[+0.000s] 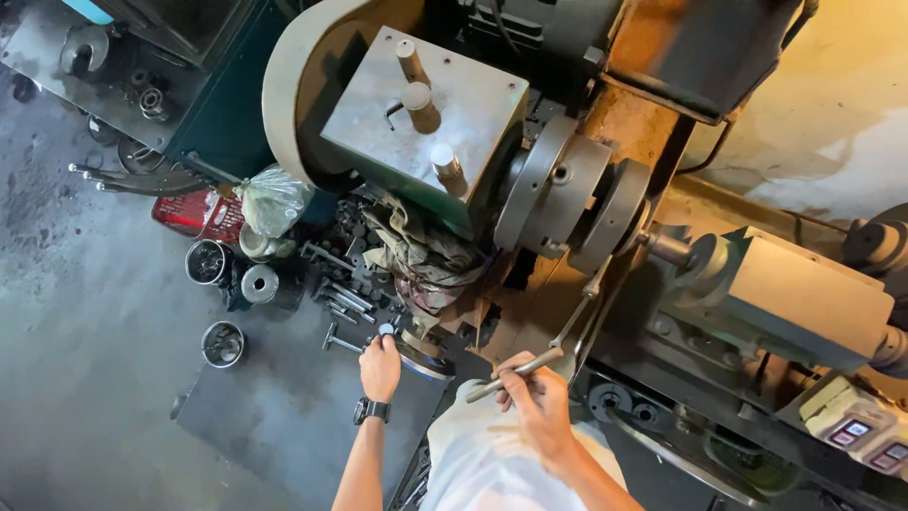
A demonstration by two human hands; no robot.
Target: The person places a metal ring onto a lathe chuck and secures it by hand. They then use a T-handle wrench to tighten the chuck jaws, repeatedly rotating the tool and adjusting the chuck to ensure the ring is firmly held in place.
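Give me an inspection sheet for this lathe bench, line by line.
Surface: lathe bed, oily and grimy.
Job's things: chuck; metal rod.
Clutter: rags, loose bolts, metal cups, plastic bag.
Hands: left hand, wearing a wristwatch, on a small round part; right hand grips the metal rod.
Cables: dark cable behind the machine.
Surroundings: stained concrete floor.

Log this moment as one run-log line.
left hand: fingertips on small round metal piece | right hand: grips long grey metal rod handle | grey-green metal lathe: chuck bare
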